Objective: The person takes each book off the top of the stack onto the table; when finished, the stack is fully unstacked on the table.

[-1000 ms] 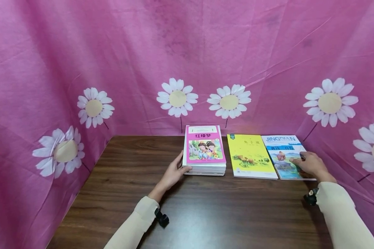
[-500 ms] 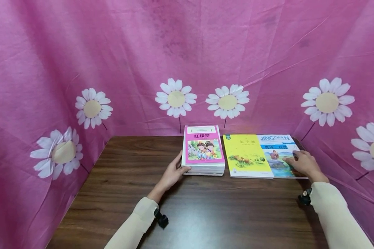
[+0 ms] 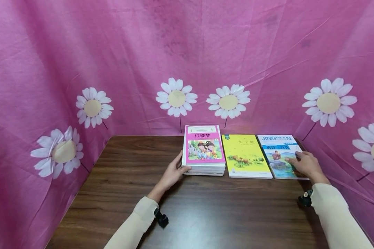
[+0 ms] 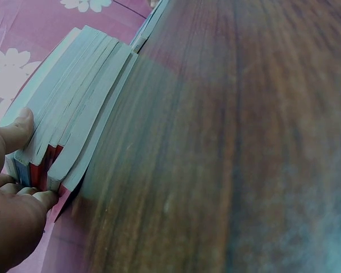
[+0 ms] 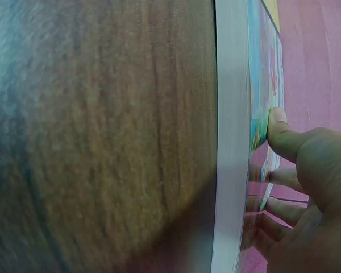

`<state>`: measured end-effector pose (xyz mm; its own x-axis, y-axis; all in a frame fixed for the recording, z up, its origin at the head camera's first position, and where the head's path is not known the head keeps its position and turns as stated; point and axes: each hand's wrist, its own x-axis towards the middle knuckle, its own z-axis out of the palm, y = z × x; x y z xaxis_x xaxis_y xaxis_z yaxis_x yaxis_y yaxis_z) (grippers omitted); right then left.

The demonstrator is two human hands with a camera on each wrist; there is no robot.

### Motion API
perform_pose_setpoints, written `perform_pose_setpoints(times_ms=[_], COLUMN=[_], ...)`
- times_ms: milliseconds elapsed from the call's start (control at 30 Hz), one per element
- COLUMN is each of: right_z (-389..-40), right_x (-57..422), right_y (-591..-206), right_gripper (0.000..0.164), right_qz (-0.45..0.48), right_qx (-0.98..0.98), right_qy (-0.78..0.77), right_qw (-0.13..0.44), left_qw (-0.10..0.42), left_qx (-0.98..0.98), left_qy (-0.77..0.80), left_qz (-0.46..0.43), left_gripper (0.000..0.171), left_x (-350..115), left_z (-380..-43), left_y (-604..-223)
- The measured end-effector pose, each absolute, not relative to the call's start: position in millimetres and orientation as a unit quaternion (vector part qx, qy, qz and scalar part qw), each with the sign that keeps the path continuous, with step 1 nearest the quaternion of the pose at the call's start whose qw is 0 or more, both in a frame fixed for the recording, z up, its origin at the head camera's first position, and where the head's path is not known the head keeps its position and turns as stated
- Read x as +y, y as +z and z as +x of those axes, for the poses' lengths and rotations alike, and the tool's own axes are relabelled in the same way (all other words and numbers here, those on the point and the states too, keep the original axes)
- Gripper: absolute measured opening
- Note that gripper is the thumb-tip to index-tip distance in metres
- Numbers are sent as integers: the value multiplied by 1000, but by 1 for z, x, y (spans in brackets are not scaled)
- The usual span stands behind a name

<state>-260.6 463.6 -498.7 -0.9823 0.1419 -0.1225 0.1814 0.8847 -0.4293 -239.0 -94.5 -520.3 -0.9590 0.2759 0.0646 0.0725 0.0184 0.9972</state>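
At the left side of a stack of books, topped by a pink-covered one, is my left hand. In the left wrist view its thumb lies on the page edges and its bent fingers grip the spines round the corner. A yellow book lies flat just right of the stack. Farther right is a blue-and-white book with a figure on its cover, a narrow gap from the yellow one. My right hand grips its right side, thumb on the cover; the right wrist view shows the fingers bent at the far edge.
The books line the back of a dark wooden table. Behind and on both sides hangs a pink curtain with white daisies. A black wrist device sits at the left cuff, another at the right.
The yellow book has slid left, closer to the stack. My right hand moved the blue-and-white book left against it, then slightly back right, leaving a gap. The left hand stayed put.
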Motion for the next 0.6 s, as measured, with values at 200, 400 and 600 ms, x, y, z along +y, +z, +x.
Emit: perform_pose_setpoints(times_ms=[200,400,600], right_z=[-257,-255,-256], right_x=[462,460,454], right_y=[-496,-494,-492], right_gripper=[91,92,87], right_qz=[89,97,87], right_qx=[971,972,975], right_qy=[-219,-207,-205], right_qw=[45,58,27], left_qw=[74,81,91], left_qx=[706,717,728], left_qy=[693,682,671], left_qz=[125,121,104], left_gripper=[88,89,88], left_x=[-95,-96,-104], left_z=[-239,-238,-240], left_y=[-521,-517,-505])
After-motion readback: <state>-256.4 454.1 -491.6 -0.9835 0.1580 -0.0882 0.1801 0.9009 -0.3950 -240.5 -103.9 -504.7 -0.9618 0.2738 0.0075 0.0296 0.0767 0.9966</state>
